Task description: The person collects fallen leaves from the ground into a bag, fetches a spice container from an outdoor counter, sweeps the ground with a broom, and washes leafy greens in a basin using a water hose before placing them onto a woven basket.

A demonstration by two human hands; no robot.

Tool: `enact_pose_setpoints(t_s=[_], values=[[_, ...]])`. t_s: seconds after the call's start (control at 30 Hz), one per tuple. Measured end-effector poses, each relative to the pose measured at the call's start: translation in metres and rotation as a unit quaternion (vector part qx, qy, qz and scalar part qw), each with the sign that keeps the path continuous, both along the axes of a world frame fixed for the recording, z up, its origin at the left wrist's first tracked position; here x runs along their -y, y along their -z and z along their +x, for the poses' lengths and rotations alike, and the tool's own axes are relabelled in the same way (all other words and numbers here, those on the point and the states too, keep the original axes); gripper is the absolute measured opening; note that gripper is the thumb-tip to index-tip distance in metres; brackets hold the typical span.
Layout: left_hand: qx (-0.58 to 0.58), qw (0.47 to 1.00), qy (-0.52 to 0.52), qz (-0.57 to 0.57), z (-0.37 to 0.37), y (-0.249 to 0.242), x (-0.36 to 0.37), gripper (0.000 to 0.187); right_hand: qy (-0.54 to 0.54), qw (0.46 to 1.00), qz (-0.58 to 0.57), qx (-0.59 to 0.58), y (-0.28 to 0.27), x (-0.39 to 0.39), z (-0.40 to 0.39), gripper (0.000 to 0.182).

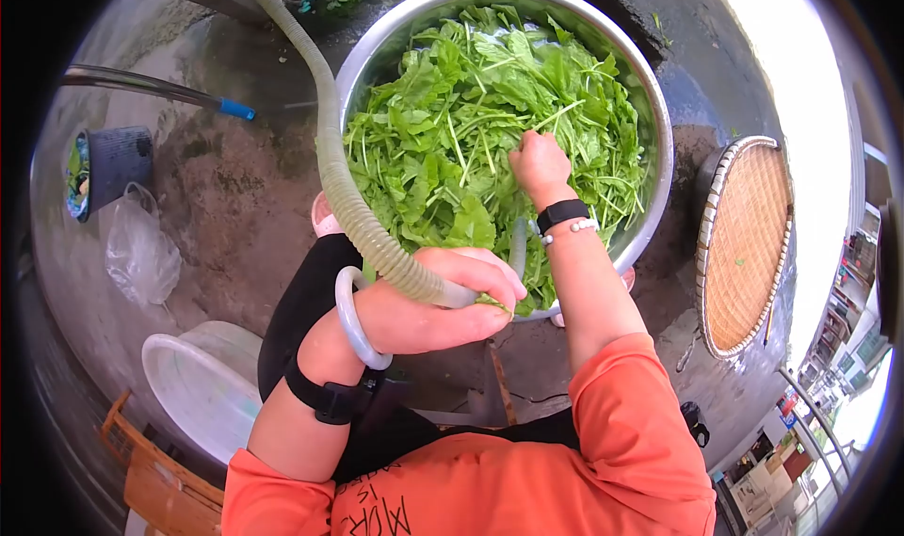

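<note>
A large metal basin (665, 150) full of cut leafy greens (443, 127) stands in front of me. My left hand (443, 301), at the basin's near rim, is closed around a pale ribbed hose (331, 155). A small bit of green leaf shows by its fingertips. The hose runs up to the top left, and another grey hose section (518, 249) shows among the greens beyond this hand. My right hand (542, 167) is in the basin, closed into the greens with its back toward me. Its fingertips are hidden, and a pale stem lies just beyond its knuckles.
A round woven tray (749, 249) stands at the right. To the left are a dark bucket (121, 164), a clear plastic bag (141, 249), a pale plastic tub (193, 395) and a wooden chair (169, 484). A blue-tipped pipe (235, 109) juts in at upper left.
</note>
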State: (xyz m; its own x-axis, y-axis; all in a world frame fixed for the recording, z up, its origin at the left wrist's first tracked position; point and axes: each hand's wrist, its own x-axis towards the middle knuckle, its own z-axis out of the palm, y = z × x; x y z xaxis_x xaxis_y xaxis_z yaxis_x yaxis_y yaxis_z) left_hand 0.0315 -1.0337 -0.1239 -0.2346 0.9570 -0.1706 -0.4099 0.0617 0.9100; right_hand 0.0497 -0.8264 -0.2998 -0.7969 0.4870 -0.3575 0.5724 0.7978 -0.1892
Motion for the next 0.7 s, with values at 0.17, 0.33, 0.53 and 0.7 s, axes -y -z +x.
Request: enact_pose_setpoints(t_s=[0.17,0.33,0.53,0.7], values=[[0.025,1.000,0.001,-0.017,0.000,-0.003,0.001,0.016,0.026,0.997,-0.063,-0.042,0.002,-0.006,0.009,0.015],[-0.021,1.000,0.000,-0.003,-0.001,-0.001,0.000,0.015,0.132,0.919,-0.362,-0.087,-0.043,-0.040,0.038,0.013],[-0.009,1.000,-0.013,-0.006,0.001,-0.005,-0.005,0.011,0.245,0.827,-0.479,-0.165,-0.115,-0.063,0.069,0.009],[0.025,0.999,0.003,-0.031,0.000,-0.006,-0.009,0.013,0.313,0.631,-0.666,-0.245,-0.097,-0.085,0.091,0.008]])
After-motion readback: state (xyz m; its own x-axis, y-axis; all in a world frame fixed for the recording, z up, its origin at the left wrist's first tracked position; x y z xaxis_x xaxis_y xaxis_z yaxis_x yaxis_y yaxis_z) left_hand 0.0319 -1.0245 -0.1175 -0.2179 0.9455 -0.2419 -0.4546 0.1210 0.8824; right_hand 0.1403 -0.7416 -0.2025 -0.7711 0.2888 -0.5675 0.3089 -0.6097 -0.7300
